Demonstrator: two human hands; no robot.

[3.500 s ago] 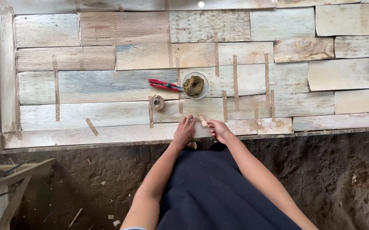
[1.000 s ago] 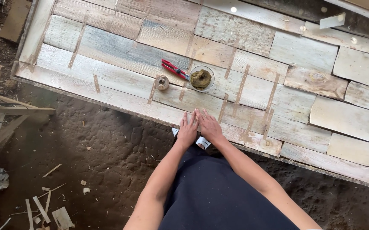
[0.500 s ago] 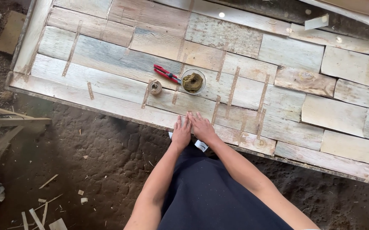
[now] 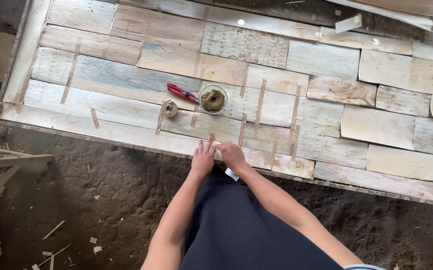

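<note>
tape strip (image 4: 211, 138) at near edge of veneer sheet (image 4: 126, 85), just past both sets of fingertips | left hand (image 4: 203, 159) flat, fingers together, pressing; right hand (image 4: 232, 154) curled beside it, grip unclear | arms reach forward | cutter (image 4: 182, 92), bowl (image 4: 213, 99), tape roll (image 4: 170, 108) farther back; dirt floor (image 4: 101, 195)

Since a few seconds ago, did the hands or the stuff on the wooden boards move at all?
Hardly. Both hands stay pressed side by side at the near edge of the wooden panel; the left hand and right hand shifted only slightly, and neither picked anything up or let go. The red cutter, the bowl and the tape roll lie where they were. Mostly the view itself swung around.
</note>
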